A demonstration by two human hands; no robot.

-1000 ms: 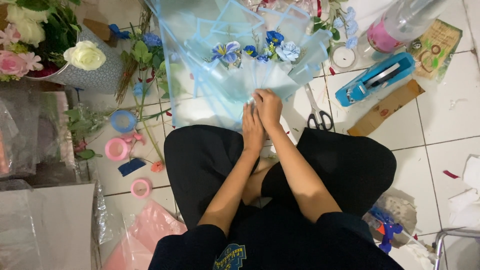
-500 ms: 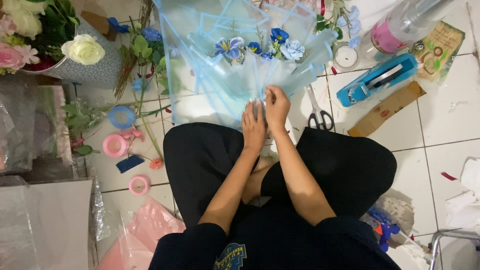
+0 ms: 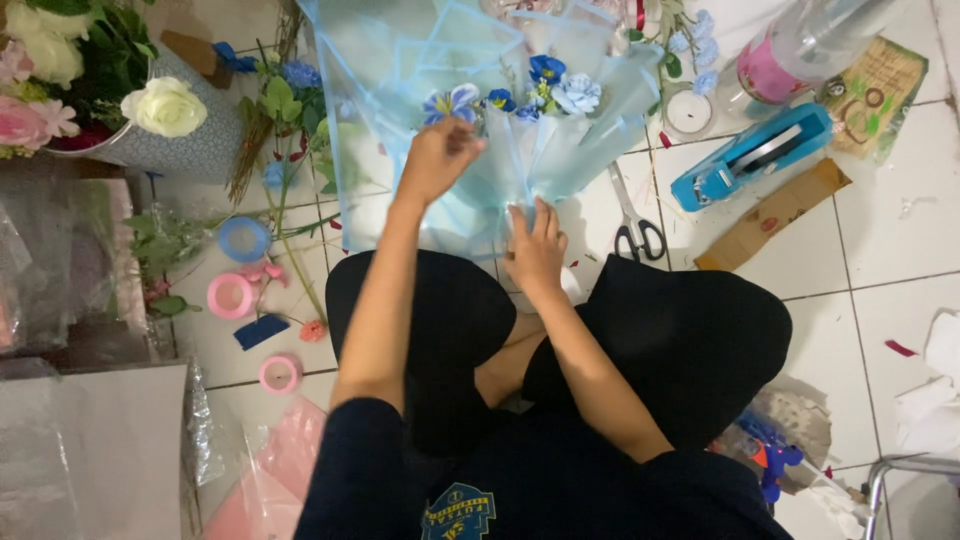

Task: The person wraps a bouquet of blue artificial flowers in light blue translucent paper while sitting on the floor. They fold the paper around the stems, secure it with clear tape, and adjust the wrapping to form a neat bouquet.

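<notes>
The left hand is being held closed in a loose fist against the upper wrapping of the bouquet, the translucent pale blue paper being pinched just below a blue flower. The right hand is being pressed, fingers together and bent, around the narrow base of the same wrapping, where the paper is being gathered above the knees. The bouquet is being kept on the white tiled floor directly ahead of the crossed legs, its blue and pale blue blooms being shown at the open top.

Just right of the right hand, black-handled scissors are lying on the tiles. Further right, a blue tape dispenser is resting near a strip of brown cardboard. To the left, well apart from the hands, pink tape rolls and a blue roll are scattered, and a white rose is standing in a pot at the upper left.
</notes>
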